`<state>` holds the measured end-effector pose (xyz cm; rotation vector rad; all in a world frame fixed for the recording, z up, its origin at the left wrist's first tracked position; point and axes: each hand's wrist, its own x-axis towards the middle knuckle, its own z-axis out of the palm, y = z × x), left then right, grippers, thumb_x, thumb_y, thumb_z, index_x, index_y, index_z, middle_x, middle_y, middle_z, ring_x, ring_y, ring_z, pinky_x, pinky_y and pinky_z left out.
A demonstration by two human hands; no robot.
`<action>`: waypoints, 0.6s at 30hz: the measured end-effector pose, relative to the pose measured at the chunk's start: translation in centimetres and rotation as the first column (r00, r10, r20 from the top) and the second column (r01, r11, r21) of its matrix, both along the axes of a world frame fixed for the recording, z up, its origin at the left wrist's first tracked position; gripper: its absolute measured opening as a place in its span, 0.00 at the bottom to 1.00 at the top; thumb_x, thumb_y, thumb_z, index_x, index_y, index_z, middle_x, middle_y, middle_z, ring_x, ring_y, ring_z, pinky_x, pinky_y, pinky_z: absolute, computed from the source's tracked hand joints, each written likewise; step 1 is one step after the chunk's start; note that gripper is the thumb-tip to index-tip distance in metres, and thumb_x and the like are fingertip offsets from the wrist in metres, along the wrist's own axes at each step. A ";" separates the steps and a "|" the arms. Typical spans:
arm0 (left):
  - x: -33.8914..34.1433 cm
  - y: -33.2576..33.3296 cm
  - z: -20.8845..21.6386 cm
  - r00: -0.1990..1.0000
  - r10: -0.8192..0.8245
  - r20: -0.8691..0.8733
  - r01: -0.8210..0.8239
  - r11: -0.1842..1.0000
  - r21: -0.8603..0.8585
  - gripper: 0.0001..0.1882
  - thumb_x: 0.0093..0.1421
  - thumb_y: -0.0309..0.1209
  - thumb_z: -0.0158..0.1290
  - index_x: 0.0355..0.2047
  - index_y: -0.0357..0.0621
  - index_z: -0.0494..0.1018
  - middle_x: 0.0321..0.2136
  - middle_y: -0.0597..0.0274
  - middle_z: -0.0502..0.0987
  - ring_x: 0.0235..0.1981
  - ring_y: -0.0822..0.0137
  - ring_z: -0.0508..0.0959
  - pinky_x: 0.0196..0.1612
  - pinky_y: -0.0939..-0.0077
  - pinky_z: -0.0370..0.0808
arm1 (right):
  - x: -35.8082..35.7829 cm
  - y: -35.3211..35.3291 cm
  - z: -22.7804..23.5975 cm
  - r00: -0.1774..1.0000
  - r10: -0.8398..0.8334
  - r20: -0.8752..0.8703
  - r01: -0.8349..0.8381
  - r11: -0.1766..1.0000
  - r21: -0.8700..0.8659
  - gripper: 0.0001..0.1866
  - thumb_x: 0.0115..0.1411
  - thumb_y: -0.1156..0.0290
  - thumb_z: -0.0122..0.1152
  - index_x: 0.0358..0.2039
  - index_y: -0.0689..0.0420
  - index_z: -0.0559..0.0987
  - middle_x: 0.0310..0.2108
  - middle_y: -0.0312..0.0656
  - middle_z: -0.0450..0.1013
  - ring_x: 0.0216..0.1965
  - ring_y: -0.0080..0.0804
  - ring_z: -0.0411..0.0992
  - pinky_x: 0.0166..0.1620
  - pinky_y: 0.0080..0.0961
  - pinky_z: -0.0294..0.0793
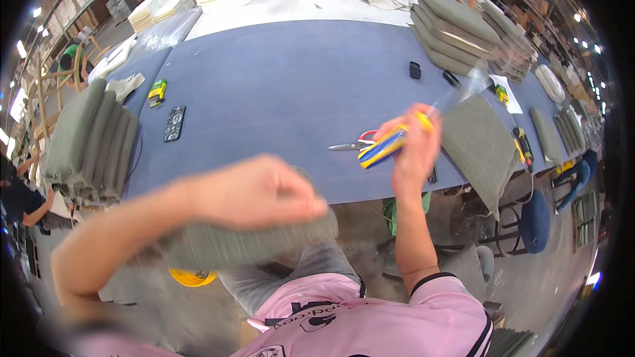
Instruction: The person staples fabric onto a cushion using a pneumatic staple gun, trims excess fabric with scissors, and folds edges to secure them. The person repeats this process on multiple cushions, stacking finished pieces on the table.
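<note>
My left hand (271, 192), smeared by motion, is closed at a grey-green cushion (245, 244). The cushion is blurred too and lies across the front of my lap, below the table's near edge. My right hand (415, 145) is wrapped round the yellow and blue handle of a hand tool (383, 149). Its pale, blurred blade points up and to the right, widening toward the end, and its exact kind cannot be made out. Scissors (350, 146) with red handles lie on the table just left of that hand.
Blue-grey covering spans the table (284, 86). A phone (174, 123) and a yellow-green box (157, 91) lie at left, beside upright cushions (92, 139). At right are stacked cushions (450, 33), a grey-green fabric piece (479, 145) and a power tool (524, 145). Other people work around.
</note>
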<state>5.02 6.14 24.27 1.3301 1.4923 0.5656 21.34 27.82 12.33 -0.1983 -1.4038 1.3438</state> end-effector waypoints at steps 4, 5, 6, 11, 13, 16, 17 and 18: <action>5.6 -1.7 -5.7 0.914 -0.160 -0.373 0.358 0.754 0.551 0.16 0.68 0.39 0.65 0.28 0.45 0.75 0.37 0.58 0.71 0.42 0.53 0.75 0.56 0.51 0.74 | -2.6 8.2 -10.2 0.501 -0.292 0.815 0.068 0.952 0.300 0.20 0.68 0.51 0.65 0.42 0.57 0.83 0.31 0.51 0.84 0.37 0.47 0.84 0.42 0.46 0.80; 6.5 -1.7 -7.3 0.930 -0.139 -0.342 0.326 0.742 0.586 0.16 0.68 0.39 0.65 0.28 0.45 0.75 0.41 0.56 0.71 0.45 0.52 0.75 0.60 0.48 0.73 | -2.9 9.2 -12.8 0.454 -0.325 0.830 0.048 0.939 0.341 0.20 0.67 0.50 0.66 0.42 0.57 0.83 0.32 0.50 0.84 0.38 0.48 0.84 0.43 0.48 0.80; 7.1 -1.5 -9.2 0.923 -0.101 -0.372 0.317 0.749 0.582 0.15 0.67 0.39 0.65 0.28 0.45 0.76 0.43 0.55 0.71 0.46 0.50 0.75 0.62 0.46 0.72 | -3.1 9.8 -14.6 0.412 -0.357 0.838 0.023 0.924 0.382 0.21 0.67 0.49 0.66 0.43 0.56 0.84 0.32 0.50 0.84 0.39 0.50 0.83 0.44 0.49 0.80; 6.5 2.6 -19.8 0.816 0.214 -0.537 0.250 0.707 0.661 0.13 0.64 0.38 0.66 0.29 0.45 0.79 0.46 0.52 0.71 0.51 0.43 0.75 0.62 0.43 0.73 | -0.3 14.5 -18.6 0.154 -0.896 0.418 0.290 0.445 0.847 0.24 0.63 0.52 0.72 0.52 0.53 0.81 0.53 0.53 0.74 0.54 0.58 0.74 0.52 0.54 0.77; 4.7 5.4 -24.5 0.730 0.340 -0.593 0.193 0.730 0.656 0.12 0.63 0.38 0.66 0.29 0.45 0.80 0.46 0.52 0.72 0.51 0.43 0.76 0.56 0.45 0.76 | 3.2 17.3 -20.3 -0.070 -0.767 0.638 0.278 0.599 0.751 0.30 0.61 0.57 0.73 0.60 0.54 0.74 0.58 0.58 0.69 0.58 0.61 0.72 0.54 0.58 0.76; 2.3 8.0 -28.9 0.702 0.411 -0.581 0.087 0.760 0.644 0.15 0.63 0.40 0.65 0.25 0.44 0.78 0.47 0.55 0.74 0.48 0.44 0.78 0.48 0.48 0.78 | 7.8 20.6 -23.3 -0.029 -0.703 0.710 0.183 0.695 0.695 0.39 0.62 0.66 0.72 0.70 0.54 0.64 0.53 0.64 0.75 0.54 0.67 0.75 0.56 0.57 0.78; 1.8 8.1 -28.8 0.711 0.419 -0.565 0.069 0.758 0.649 0.16 0.63 0.40 0.65 0.24 0.43 0.77 0.47 0.57 0.76 0.46 0.45 0.79 0.47 0.49 0.79 | 7.7 20.4 -22.7 -0.084 -0.644 0.761 0.155 0.746 0.648 0.39 0.62 0.68 0.69 0.71 0.52 0.63 0.54 0.65 0.74 0.57 0.68 0.75 0.57 0.58 0.78; 1.0 7.4 -28.9 0.710 0.438 -0.552 0.032 0.762 0.647 0.18 0.63 0.40 0.66 0.23 0.43 0.77 0.47 0.58 0.78 0.45 0.46 0.81 0.45 0.50 0.79 | 6.9 19.6 -20.6 -0.096 -0.532 0.841 0.139 0.830 0.541 0.39 0.60 0.68 0.67 0.71 0.53 0.62 0.54 0.65 0.76 0.57 0.67 0.76 0.59 0.58 0.78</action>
